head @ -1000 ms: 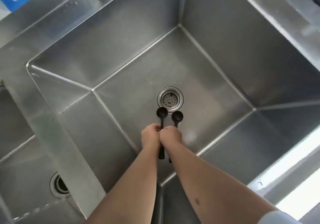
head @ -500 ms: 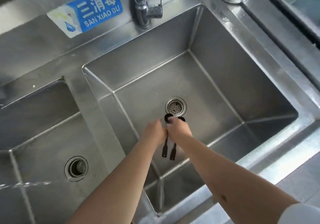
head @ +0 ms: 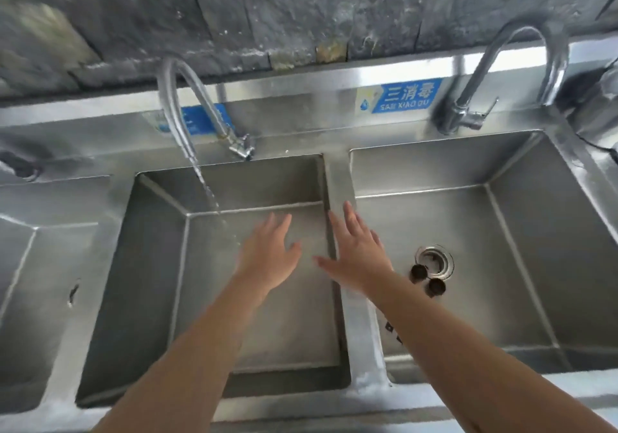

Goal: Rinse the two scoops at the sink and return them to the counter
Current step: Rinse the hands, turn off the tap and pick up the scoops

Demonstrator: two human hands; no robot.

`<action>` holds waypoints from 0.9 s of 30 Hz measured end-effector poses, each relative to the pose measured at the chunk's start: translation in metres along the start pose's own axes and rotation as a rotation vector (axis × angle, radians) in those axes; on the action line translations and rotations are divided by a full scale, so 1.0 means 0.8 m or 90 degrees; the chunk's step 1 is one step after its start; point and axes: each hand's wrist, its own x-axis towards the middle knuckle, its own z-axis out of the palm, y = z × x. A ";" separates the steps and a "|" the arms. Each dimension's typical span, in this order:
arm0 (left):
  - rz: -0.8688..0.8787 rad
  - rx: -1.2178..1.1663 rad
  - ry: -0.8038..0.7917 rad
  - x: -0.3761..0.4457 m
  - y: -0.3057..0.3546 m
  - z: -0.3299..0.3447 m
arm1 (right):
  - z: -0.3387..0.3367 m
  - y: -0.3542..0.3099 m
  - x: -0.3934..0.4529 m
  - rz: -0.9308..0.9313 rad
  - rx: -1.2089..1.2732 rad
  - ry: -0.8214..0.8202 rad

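Observation:
Two black scoops lie on the floor of the right sink basin (head: 501, 172) beside its drain (head: 434, 260). The bowl of one scoop (head: 418, 271) and the bowl of the other scoop (head: 436, 287) show; my right forearm hides most of their handles. My left hand (head: 267, 255) is open, fingers spread, over the middle basin (head: 234, 299), just right of a running water stream (head: 214, 198). My right hand (head: 356, 252) is open above the divider (head: 337, 192) between the two basins. Neither hand holds anything.
A flexible faucet (head: 177, 98) pours into the middle basin. A gooseneck faucet (head: 485, 75) stands behind the right basin. Blue labels (head: 404, 95) are stuck on the steel backsplash under a dark stone wall. A third basin (head: 40, 265) lies at the left.
Both hands have let go of the scoops, which now lie by the right drain. The hands have moved left, open, toward the running water. The view has lifted to take in the faucets and wall.

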 end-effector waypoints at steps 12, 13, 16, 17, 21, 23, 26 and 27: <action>0.018 -0.100 0.062 0.072 -0.160 -0.085 | 0.046 -0.218 0.137 -0.028 0.037 -0.036; 0.024 -0.099 0.065 0.086 -0.165 -0.091 | 0.046 -0.226 0.150 -0.021 0.040 -0.033; 0.057 -0.104 0.056 0.127 -0.175 -0.108 | 0.047 -0.242 0.181 0.026 0.101 0.000; 0.067 -0.101 0.052 0.140 -0.178 -0.112 | 0.047 -0.246 0.190 0.044 0.105 0.013; 0.117 -0.082 0.031 0.188 -0.183 -0.123 | 0.039 -0.252 0.229 0.124 0.155 0.035; 0.166 -0.079 0.023 0.209 -0.180 -0.124 | 0.033 -0.252 0.247 0.160 0.201 0.041; 0.192 -0.017 0.017 0.237 -0.176 -0.124 | 0.027 -0.250 0.266 0.134 0.155 0.067; 0.196 0.005 0.011 0.243 -0.177 -0.124 | 0.027 -0.250 0.270 0.108 0.127 0.065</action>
